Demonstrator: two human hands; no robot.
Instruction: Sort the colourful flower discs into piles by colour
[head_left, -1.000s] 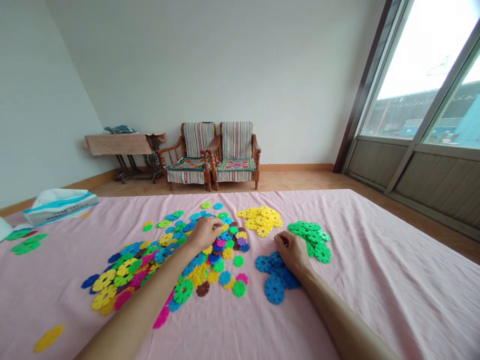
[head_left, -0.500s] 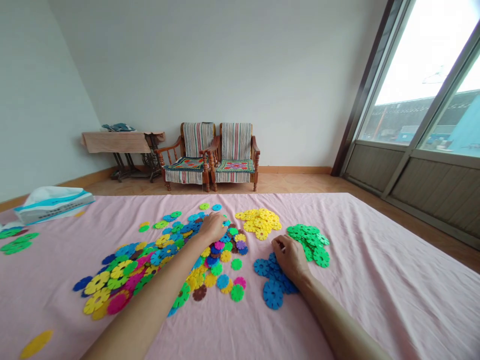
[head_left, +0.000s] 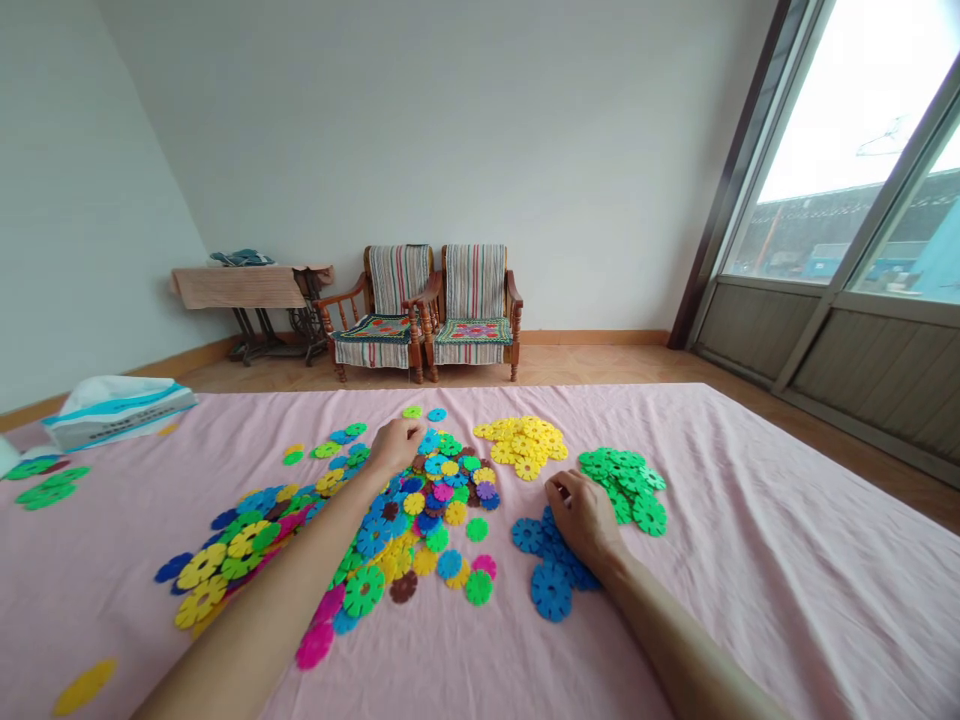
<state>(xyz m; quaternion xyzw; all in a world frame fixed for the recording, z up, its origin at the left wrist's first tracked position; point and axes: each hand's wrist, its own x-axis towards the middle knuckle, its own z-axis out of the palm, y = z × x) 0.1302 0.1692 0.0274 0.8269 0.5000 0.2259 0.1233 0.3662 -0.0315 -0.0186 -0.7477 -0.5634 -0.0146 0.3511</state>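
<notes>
A mixed pile of notched plastic discs (head_left: 375, 535), in blue, yellow, green, pink and brown, spreads over the pink cloth. My left hand (head_left: 397, 445) is at the far side of this pile, its fingers curled together; whatever they may hold is hidden. On the right, my right hand (head_left: 585, 515) rests over a heap of blue snowflake discs (head_left: 551, 590) and partly covers it. Its fingers are closed, and I cannot make out anything between them. Just beyond lie a yellow disc heap (head_left: 525, 445) and a green disc heap (head_left: 626, 480).
A tissue box (head_left: 124, 412) stands at the far left, with a few green discs (head_left: 52, 488) nearby. One yellow disc (head_left: 86, 686) lies near the front left. Beyond the cloth-covered table (head_left: 750, 560) are two wooden armchairs (head_left: 474, 325) and a covered sewing-machine table (head_left: 236, 287).
My left hand has shifted left along the far side of the mixed pile, uncovering discs there. The right hand stays over the blue heap. The view has shifted slightly.
</notes>
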